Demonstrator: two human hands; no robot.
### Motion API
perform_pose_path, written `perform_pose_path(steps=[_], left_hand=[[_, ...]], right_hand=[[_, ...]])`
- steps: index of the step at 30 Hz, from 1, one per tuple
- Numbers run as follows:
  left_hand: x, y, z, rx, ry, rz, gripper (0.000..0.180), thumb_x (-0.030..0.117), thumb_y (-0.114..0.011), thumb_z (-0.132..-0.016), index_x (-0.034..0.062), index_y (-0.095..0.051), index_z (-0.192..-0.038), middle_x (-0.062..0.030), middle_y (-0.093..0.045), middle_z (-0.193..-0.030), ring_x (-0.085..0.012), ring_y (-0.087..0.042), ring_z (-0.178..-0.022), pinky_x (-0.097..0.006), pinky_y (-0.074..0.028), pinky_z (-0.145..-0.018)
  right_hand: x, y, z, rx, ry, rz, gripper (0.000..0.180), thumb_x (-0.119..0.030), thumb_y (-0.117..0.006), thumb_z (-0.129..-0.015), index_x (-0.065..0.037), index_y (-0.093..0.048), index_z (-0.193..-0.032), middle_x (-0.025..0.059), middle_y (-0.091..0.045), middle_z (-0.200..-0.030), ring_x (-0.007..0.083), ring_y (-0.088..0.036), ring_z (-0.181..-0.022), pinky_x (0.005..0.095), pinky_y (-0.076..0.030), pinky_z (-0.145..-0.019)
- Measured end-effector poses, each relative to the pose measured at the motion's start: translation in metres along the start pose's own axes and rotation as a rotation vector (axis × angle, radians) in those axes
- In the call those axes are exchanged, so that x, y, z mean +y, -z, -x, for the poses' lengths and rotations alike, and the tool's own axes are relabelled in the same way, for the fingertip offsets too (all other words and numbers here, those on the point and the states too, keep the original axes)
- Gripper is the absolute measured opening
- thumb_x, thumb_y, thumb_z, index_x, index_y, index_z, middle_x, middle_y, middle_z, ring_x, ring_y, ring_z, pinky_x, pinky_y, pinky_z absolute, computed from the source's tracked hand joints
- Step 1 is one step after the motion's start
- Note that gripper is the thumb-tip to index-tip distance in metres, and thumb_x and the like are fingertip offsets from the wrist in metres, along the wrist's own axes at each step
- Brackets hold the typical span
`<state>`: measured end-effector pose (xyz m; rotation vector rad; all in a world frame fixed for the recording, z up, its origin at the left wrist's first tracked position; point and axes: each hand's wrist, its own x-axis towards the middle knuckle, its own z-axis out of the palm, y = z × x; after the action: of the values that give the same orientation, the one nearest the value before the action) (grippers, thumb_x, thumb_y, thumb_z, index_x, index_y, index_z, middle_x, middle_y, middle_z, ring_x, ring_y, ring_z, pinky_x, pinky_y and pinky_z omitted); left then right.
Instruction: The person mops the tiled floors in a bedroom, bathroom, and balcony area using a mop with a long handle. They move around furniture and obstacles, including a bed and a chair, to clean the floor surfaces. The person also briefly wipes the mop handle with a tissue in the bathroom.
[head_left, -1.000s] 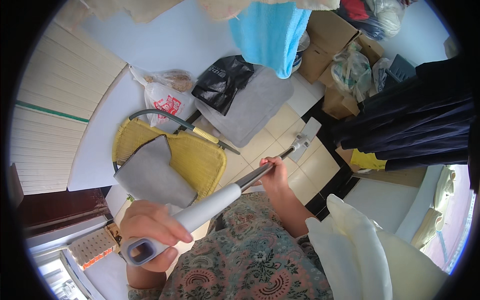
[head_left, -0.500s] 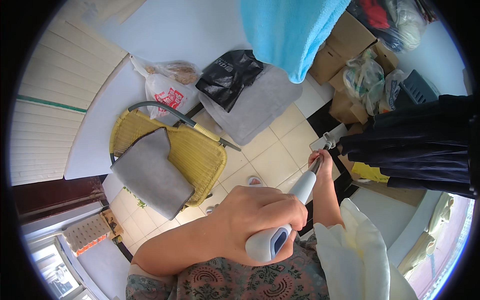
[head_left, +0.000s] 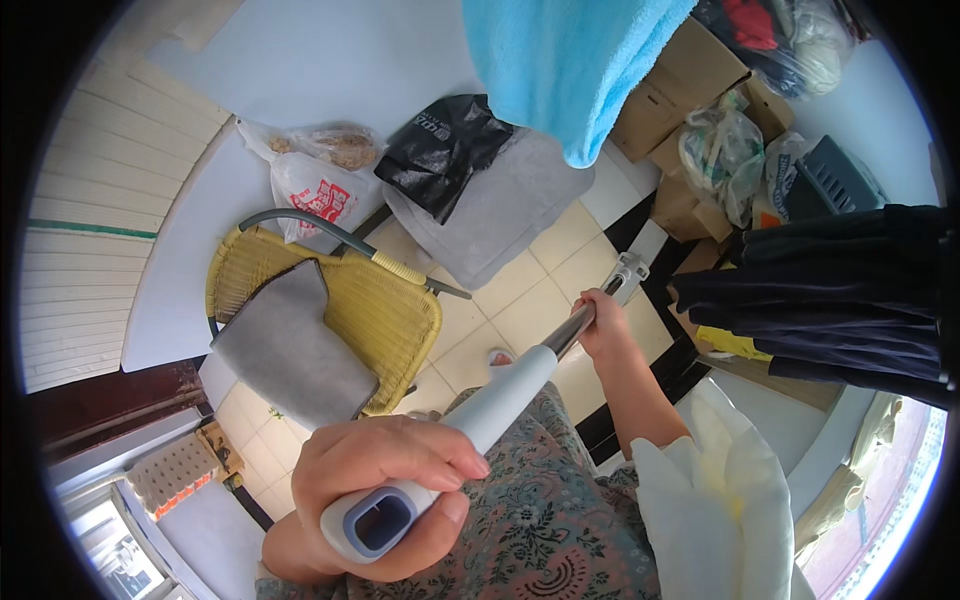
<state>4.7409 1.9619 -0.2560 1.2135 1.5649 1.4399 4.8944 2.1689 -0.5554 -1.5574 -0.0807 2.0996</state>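
Note:
A long-handled flat mop slants across my body, from low centre-left up to the right. My left hand (head_left: 375, 465) is closed around the thick white handle (head_left: 500, 395), near its blue-grey, hollow end. Farther along, my right hand (head_left: 603, 322) is wrapped round the metal pole (head_left: 574, 328). Beyond it, the white joint and head of the mop (head_left: 628, 272) are over the floor by the black border tiles. Part of the head is hard to make out. Patterned clothing (head_left: 540, 500) lies behind the handle.
A yellow woven chair (head_left: 395, 325) holds a grey cushion (head_left: 300, 345). A black bag (head_left: 440, 150) lies on grey fabric (head_left: 490, 215), beside a white plastic bag (head_left: 310, 190). A blue towel (head_left: 570, 70) and dark clothes (head_left: 820, 290) hang close. Cardboard boxes (head_left: 670, 90) stand back right.
My left hand has moved left and down with the handle's end. My right hand has shifted slightly left, still on the pole. More of the mop's head shows.

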Motion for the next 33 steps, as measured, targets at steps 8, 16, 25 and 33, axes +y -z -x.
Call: perform_pose_path(steps=[8, 16, 25, 33], left_hand=[[0.011, 0.007, 0.060, 0.507, 0.288, -0.070, 0.035, 0.031, -0.067, -0.077, 0.0055, -0.043, -0.082, -0.0102, -0.056, -0.079, -0.0128, -0.051, -0.069, -0.025, -0.040, -0.066], [-0.068, 0.018, 0.077, 0.095, 0.162, -0.166, 0.040, -0.001, -0.074, -0.064, 0.0038, -0.053, -0.097, -0.0146, -0.058, -0.105, -0.0238, -0.056, -0.096, -0.033, -0.044, -0.082], [-0.105, 0.001, 0.037, 0.013, 0.121, -0.135, 0.028, -0.002, -0.068, -0.068, 0.0035, -0.060, -0.094, -0.0141, -0.062, -0.102, -0.0226, -0.062, -0.089, -0.028, -0.048, -0.076], [-0.049, 0.040, 0.143, 0.239, 0.287, -0.050, 0.024, 0.000, -0.068, -0.065, -0.0025, -0.061, -0.088, -0.0195, -0.063, -0.096, -0.0231, -0.063, -0.086, -0.029, -0.048, -0.077]], right_hand=[[0.040, -0.040, 0.017, -0.186, -0.121, 0.430, 0.014, -0.005, -0.059, -0.079, -0.005, -0.046, -0.073, 0.0024, -0.047, -0.064, 0.0126, -0.049, -0.053, 0.0263, -0.046, -0.049], [0.024, -0.045, -0.060, -0.206, 0.084, 0.735, 0.018, -0.012, -0.063, -0.078, -0.007, -0.048, -0.070, -0.0002, -0.047, -0.060, 0.0114, -0.048, -0.048, 0.0267, -0.048, -0.048], [0.008, -0.049, -0.118, -0.134, 0.257, 0.502, 0.084, -0.003, -0.054, -0.077, -0.012, 0.004, -0.137, 0.0103, -0.051, -0.083, 0.0172, -0.057, -0.066, 0.0287, -0.050, -0.051], [0.093, -0.021, -0.019, -0.130, 0.027, 0.689, 0.101, -0.005, -0.059, -0.075, -0.016, 0.019, -0.138, 0.0084, -0.054, -0.085, 0.0155, -0.058, -0.069, 0.0311, -0.049, -0.055]])
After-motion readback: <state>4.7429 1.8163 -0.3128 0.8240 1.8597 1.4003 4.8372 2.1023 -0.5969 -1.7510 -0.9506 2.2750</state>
